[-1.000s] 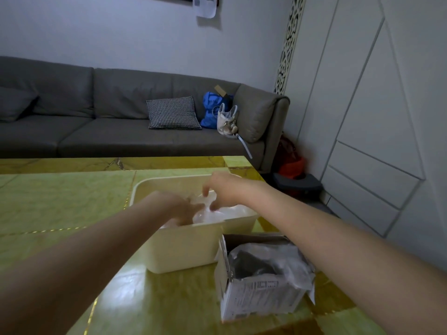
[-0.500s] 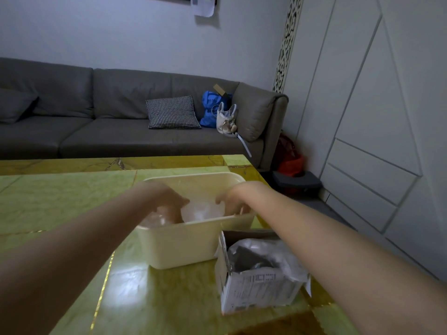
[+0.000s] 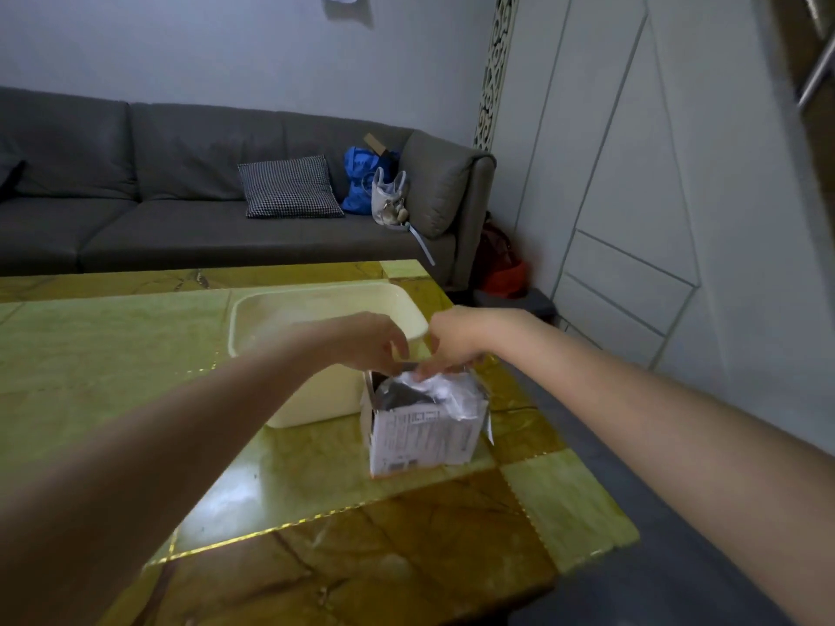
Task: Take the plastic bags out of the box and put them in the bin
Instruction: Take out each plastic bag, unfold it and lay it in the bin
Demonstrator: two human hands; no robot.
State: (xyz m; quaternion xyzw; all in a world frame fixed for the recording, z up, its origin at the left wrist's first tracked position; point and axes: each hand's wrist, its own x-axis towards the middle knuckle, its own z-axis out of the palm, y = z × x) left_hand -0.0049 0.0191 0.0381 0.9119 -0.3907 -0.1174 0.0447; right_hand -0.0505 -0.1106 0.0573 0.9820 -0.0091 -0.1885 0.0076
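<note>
Moved both hands out of the cream bin (image 3: 253,318) since half a second earlier, back over the cardboard box (image 3: 420,438). Right hand (image 3: 452,341) pinched the crumpled plastic bag (image 3: 433,390) at the box's open top, probably to peel it free. Left hand (image 3: 370,341) hovered just beside it at the near rim, fingers curled; could not tell whether gripping anything. Stood touching or nearly so on the green counter (image 3: 113,354), box in front of bin: a short carry.
</note>
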